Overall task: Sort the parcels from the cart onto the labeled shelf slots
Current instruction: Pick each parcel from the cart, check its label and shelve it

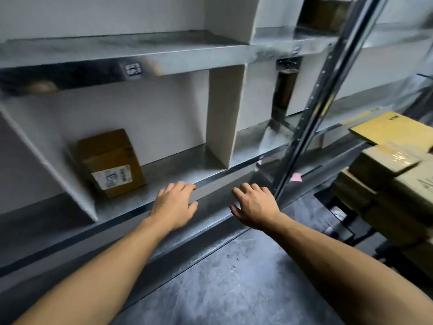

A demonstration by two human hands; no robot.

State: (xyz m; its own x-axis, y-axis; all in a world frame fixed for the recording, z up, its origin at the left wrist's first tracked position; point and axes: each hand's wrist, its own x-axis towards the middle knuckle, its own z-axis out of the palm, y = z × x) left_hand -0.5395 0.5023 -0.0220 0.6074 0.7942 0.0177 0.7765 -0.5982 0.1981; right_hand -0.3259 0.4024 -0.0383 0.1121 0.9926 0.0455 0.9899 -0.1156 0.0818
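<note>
A brown cardboard parcel (110, 161) with a white shipping label stands in a slot of the metal shelf (178, 171), towards its left side. My left hand (174, 205) hovers at the shelf's front edge, right of the parcel, fingers apart and holding nothing. My right hand (255, 202) is beside it, further right, also empty with fingers spread. Several cardboard parcels (393, 160) are stacked on the cart at the right edge. A slot label (133, 69) sits on the shelf rail above.
White dividers (225, 116) split the shelf into slots. A perforated steel upright (314, 99) runs diagonally between the shelf and the cart. A pink tag (295, 177) sits on the rail near the upright. More boxes (328, 15) rest on higher shelves. Grey floor (234, 277) lies below.
</note>
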